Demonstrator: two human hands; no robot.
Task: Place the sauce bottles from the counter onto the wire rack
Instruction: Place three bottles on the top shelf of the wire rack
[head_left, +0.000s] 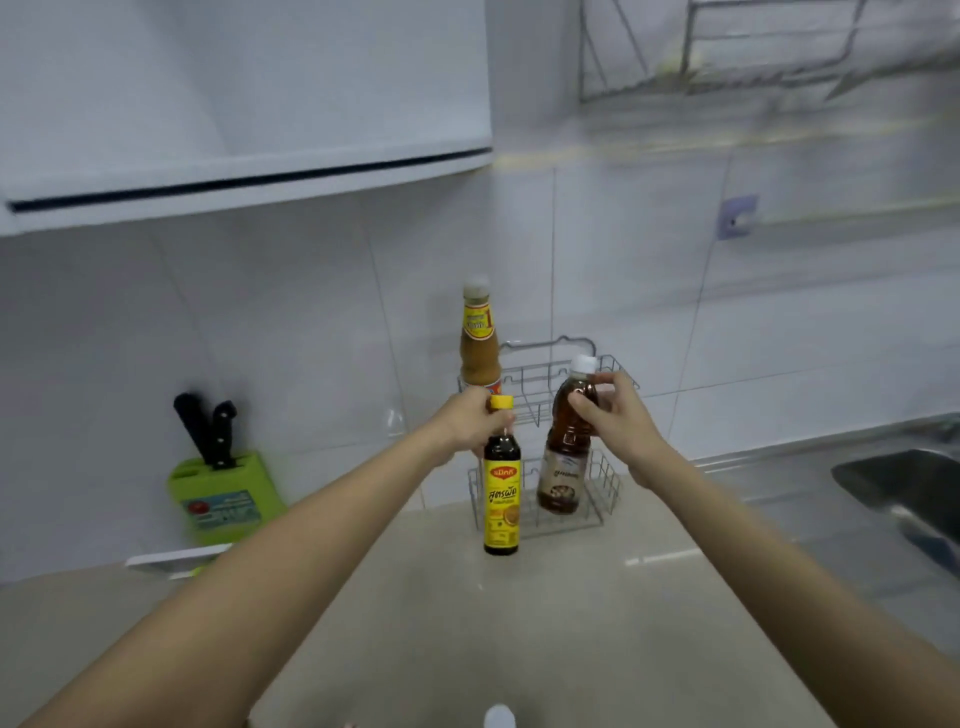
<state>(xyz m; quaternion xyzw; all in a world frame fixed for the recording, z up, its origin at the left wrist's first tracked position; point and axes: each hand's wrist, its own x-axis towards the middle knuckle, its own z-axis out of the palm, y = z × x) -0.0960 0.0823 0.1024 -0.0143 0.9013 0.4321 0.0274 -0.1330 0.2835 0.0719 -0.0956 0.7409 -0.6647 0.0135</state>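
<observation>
Left hand (467, 421) grips yellow-capped dark bottle (502, 488); right hand (613, 415) grips amber ribbed bottle (569, 441).

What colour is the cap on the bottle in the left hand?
Yellow: the cap shows clearly in the head view, above the left hand.

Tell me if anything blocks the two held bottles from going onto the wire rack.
Nothing visible does. The left hand holds the yellow-capped bottle and the right hand the white-capped bottle just before the wire rack. An orange sauce bottle fills the upper left corner.
</observation>
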